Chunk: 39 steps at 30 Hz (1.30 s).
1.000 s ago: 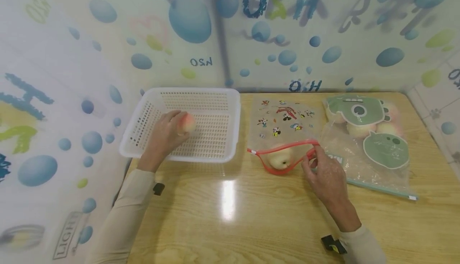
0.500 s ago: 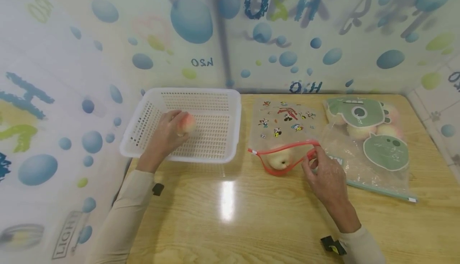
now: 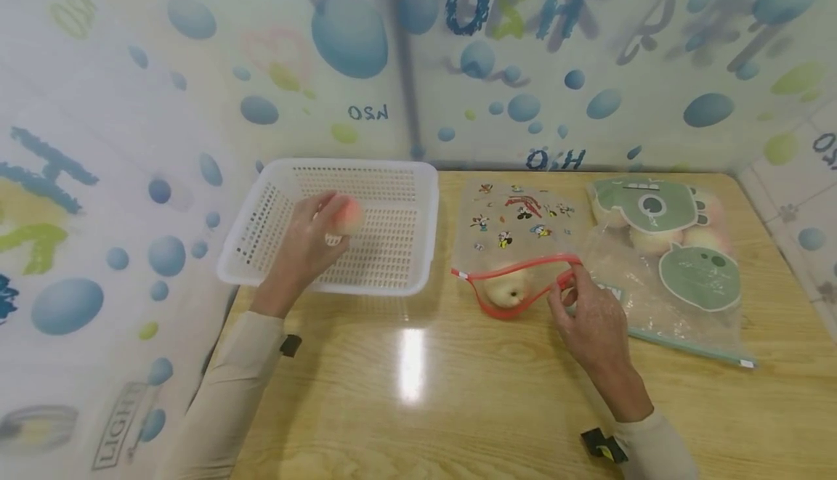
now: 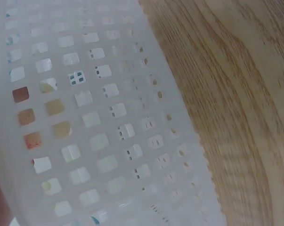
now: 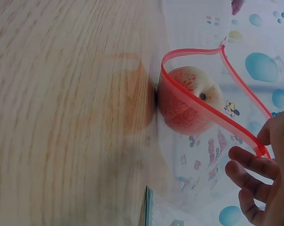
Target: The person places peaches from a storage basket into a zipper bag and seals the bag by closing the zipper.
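Observation:
In the head view my left hand point(image 3: 304, 242) grips a pink-and-cream peach point(image 3: 349, 216) inside the white slotted basket point(image 3: 425, 240). From the left wrist only the basket wall point(image 4: 99, 141) shows, with bits of peach colour through its slots. My right hand point(image 3: 593, 324) pinches the right end of the red zip edge on a clear zip bag point(image 3: 474, 244) printed with cartoon figures. The bag's mouth gapes, and one peach point(image 3: 505, 291) lies just inside it. In the right wrist view, thumb and forefinger of the right hand point(image 5: 266, 172) hold the red edge, beside the peach point(image 5: 189, 101).
To the right lies a second clear zip bag point(image 3: 686, 327) with green monster prints, several peaches point(image 3: 656, 239) inside and a teal zip edge nearest me. Everything stands on a wooden table point(image 3: 484, 400). Patterned walls point(image 3: 425, 66) enclose its back and sides.
My left hand and its peach have shifted slightly up and to the right inside the basket. The right hand keeps its pinch on the red bag edge.

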Available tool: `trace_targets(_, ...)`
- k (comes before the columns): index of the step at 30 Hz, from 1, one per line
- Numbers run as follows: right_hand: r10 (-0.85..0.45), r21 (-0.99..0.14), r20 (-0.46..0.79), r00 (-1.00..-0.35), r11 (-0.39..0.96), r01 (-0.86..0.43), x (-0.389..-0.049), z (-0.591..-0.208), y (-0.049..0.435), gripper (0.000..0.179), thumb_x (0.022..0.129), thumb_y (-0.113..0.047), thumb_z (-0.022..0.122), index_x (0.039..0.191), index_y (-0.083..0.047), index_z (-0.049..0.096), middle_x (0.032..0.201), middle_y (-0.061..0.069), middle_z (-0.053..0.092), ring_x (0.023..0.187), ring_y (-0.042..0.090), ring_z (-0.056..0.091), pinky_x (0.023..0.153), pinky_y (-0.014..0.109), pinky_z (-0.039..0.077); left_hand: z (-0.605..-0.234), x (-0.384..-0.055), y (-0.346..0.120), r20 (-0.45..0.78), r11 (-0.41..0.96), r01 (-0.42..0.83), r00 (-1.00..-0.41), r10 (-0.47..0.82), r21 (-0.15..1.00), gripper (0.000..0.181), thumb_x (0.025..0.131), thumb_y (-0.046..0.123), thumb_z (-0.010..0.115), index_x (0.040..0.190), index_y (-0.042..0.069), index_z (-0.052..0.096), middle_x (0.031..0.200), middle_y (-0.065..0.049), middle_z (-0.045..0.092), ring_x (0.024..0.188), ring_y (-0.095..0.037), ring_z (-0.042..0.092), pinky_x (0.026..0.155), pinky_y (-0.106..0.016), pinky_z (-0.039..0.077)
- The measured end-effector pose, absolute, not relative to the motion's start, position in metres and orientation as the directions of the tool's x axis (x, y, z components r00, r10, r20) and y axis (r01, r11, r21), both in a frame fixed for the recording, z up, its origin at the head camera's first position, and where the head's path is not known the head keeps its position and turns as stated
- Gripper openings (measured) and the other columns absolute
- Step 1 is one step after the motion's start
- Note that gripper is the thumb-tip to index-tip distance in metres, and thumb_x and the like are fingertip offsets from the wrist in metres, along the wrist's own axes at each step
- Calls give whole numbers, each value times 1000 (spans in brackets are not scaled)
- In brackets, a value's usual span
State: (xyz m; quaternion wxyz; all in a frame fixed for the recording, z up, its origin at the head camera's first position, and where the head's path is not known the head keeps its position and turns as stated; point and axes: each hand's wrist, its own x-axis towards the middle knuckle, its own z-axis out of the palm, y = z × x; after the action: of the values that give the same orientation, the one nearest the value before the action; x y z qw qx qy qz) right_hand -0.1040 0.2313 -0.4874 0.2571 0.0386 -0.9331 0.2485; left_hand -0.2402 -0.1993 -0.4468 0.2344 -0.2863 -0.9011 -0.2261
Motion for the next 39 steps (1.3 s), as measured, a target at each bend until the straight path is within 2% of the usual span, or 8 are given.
trace_targets(8, 46, -438, 510, -859, 873, -214, -105, -487, 230, 19, 91, -14, 64, 106, -2, 60, 69, 8, 64, 52, 22, 52, 46, 41, 41, -449, -238, -195, 602, 687, 675, -675, 426, 270, 70, 70, -7, 86, 134, -2, 58, 133, -29, 54, 124, -44, 49, 102, -52, 45)
trace_targets(18, 41, -439, 498, -866, 874, -211, -104, -486, 230, 17, 92, -14, 63, 103, -2, 59, 67, 6, 61, 51, 19, 50, 44, 37, 39, -453, -233, -191, 628, 674, 692, -650, 428, 257, 72, 69, -6, 86, 135, -3, 57, 132, -29, 55, 121, -44, 51, 103, -51, 46)
trace_targets(25, 58, -455, 485, -873, 869, -195, -102, -486, 229, 19, 92, -13, 64, 105, -2, 60, 71, 7, 64, 54, 21, 52, 47, 40, 41, -453, -231, -186, 639, 645, 719, -628, 445, 257, 71, 69, -4, 87, 134, -2, 58, 131, -27, 56, 120, -43, 52, 102, -50, 47)
trace_targets(39, 52, -454, 501, -864, 866, -211, -103, -488, 230, 18, 91, -14, 64, 105, -2, 60, 68, 7, 62, 52, 20, 50, 45, 38, 40, -439, -214, -156, 679, 560, 805, -524, 514, 196, 69, 67, -3, 86, 131, -4, 60, 129, -26, 57, 116, -43, 54, 102, -48, 46)
